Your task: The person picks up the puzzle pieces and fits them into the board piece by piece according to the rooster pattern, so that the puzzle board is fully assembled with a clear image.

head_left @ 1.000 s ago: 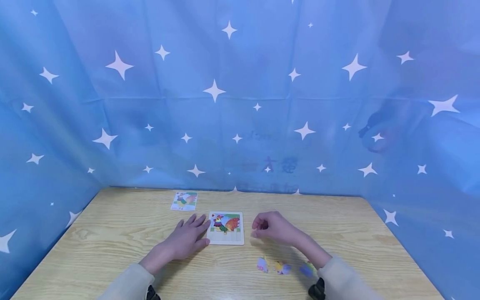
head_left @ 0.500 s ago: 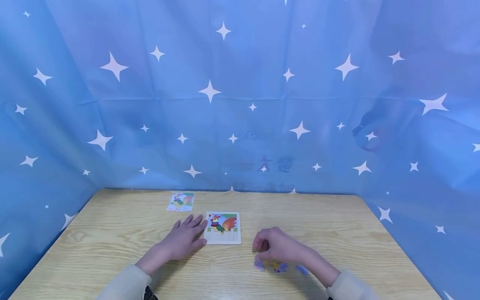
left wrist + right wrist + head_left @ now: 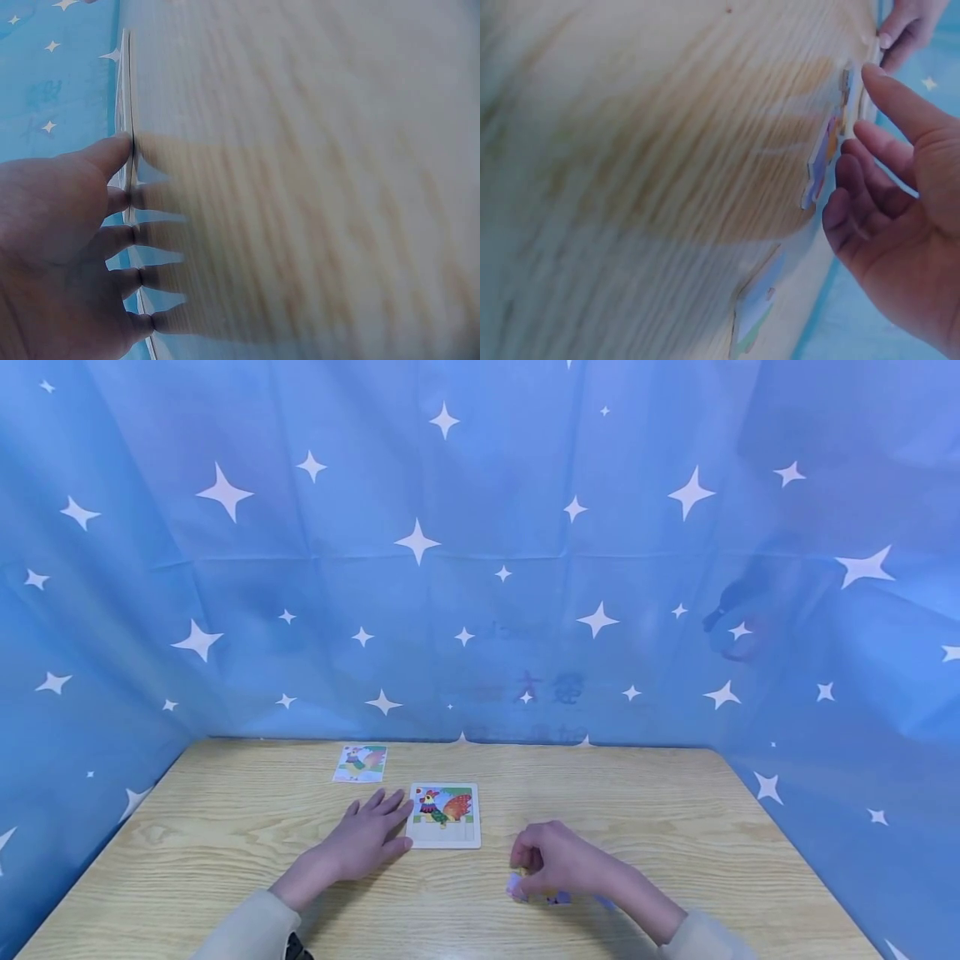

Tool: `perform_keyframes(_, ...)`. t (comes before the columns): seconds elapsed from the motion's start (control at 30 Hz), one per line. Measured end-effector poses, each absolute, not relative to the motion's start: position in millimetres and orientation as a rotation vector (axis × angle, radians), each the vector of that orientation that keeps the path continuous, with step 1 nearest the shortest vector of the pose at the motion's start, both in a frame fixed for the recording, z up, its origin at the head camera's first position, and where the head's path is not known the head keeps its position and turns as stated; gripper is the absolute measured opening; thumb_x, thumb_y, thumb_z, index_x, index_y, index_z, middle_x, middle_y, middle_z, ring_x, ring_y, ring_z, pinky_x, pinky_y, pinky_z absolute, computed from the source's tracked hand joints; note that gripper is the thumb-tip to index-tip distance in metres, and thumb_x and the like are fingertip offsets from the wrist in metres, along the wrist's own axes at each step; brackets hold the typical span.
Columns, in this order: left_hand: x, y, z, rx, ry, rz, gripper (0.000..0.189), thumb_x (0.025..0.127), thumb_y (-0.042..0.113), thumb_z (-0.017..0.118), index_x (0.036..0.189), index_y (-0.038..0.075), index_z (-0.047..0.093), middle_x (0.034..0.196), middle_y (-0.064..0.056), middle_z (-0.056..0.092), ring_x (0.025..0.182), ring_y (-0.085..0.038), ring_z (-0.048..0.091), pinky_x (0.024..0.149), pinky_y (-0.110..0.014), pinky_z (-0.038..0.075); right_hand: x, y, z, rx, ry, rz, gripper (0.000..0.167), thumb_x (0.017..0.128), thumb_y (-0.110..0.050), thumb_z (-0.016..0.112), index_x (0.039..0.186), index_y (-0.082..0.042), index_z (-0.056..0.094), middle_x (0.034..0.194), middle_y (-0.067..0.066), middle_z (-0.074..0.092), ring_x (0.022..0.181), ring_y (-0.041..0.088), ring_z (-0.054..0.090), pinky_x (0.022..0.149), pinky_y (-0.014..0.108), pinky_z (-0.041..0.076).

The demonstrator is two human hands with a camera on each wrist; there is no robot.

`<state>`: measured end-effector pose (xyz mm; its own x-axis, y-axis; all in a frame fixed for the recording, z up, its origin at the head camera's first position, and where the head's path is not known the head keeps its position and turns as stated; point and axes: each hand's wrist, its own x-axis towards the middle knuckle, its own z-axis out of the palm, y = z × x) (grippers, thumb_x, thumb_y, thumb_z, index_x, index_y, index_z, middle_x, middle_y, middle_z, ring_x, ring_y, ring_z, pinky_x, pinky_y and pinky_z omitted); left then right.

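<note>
A square puzzle tray [image 3: 444,839] lies mid-table, its upper part filled with a rooster picture and its lower strip bare. My left hand [image 3: 360,842] rests flat beside it with spread fingers, thumb and index tip at the tray's left edge. My right hand [image 3: 566,860] hovers low over loose puzzle pieces, thumb and fingers parted and loosely bent. A lilac puzzle piece [image 3: 514,887] shows by the thumb in the head view. In the right wrist view a purple and orange piece [image 3: 821,161] lies under the fingers, and a blue-green piece [image 3: 757,307] lies nearer the wrist.
A printed rooster card [image 3: 361,764] lies at the back left of the wooden table [image 3: 225,827]. A blue curtain [image 3: 480,568] with white stars hangs behind the table and along its sides.
My right hand has moved from beside the tray toward me, down over the loose pieces. The left hand keeps its place at the tray's edge. The whole head view has shifted slightly.
</note>
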<state>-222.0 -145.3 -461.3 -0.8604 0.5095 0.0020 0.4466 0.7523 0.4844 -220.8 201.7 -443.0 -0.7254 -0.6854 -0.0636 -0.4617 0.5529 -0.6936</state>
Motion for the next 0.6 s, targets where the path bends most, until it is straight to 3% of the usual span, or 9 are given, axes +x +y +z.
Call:
perform_keyframes(0.27, -225, -148, -469, 0.791, 2.828, 0.743, 0.062, 0.107, 0.038, 0.056, 0.155, 0.001, 0.043, 0.161, -0.027, 0.032, 0.148, -0.054, 0.021, 0.109, -0.079, 0.017, -217, 200, -445, -0.947, 2.506, -0.926, 0.024, 0.081, -0.02, 0.09, 0.094, -0.014, 0.07, 0.084, -0.01, 0.061, 0.075, 0.002, 0.055, 0.067, 0.023, 0.051)
perform_keyframes(0.6, -221, -145, -458, 0.751, 2.809, 0.737, 0.061, 0.105, 0.032, 0.06, 0.153, -0.001, 0.044, 0.161, -0.027, 0.033, 0.148, -0.053, 0.022, 0.109, -0.078, 0.017, -213, 192, -440, -0.924, 2.524, -0.925, 0.026, 0.077, -0.011, 0.092, 0.093, -0.013, 0.071, 0.084, -0.008, 0.063, 0.076, 0.004, 0.059, 0.068, 0.023, 0.052)
